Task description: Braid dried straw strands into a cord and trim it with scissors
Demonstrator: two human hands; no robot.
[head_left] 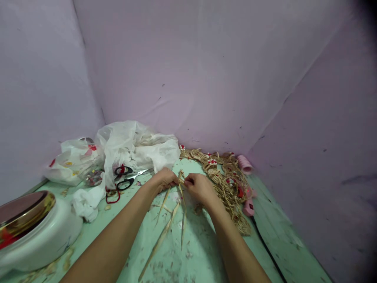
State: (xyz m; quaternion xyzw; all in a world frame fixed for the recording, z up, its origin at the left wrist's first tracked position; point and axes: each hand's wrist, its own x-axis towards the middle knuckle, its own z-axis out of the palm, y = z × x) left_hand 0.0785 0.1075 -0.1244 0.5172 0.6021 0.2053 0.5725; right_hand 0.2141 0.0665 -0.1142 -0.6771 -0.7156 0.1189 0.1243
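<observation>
My left hand (165, 181) pinches a pale dried fibre strip (183, 220) near the middle of the table. Close beside it, my right hand (200, 188) has thumb and fingers closed on the same small bundle of fibre, whose tip pokes up between the hands. Strip ends hang down toward me. Below them, a longer dried strip (160, 239) lies on the green table (188, 265). Right of my right hand is a heap of braided fibre pieces (222, 182) with red and white beads (212, 161).
Scissors with black handles (125, 184) lie left of my hands, by a red cord (112, 195). Behind are white plastic bags (135, 143). A white round container (55, 232) stands at left. At right are a pink spool (245, 165) and a pink corded tool (249, 207).
</observation>
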